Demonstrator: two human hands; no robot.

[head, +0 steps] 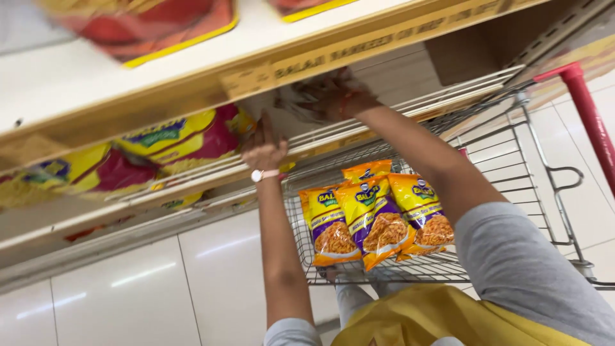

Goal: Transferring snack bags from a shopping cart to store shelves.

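Observation:
My left hand [262, 146] reaches up onto a wire shelf [384, 115], fingers together and resting by a yellow-and-pink snack bag [186, 138]; a watch sits on that wrist. My right hand [336, 96] is further back on the same shelf, closed around a blurred, pale crinkled packet [296, 100]. Below my arms, several yellow-and-purple snack bags [368, 214] lie in a wire shopping cart [512, 173].
A cream shelf board [192, 77] runs above, carrying red-and-yellow bags [147, 25]. More yellow-and-pink bags [70, 170] line the shelf to the left. The cart's red handle [592, 122] is at the right. White floor tiles [128, 295] lie below.

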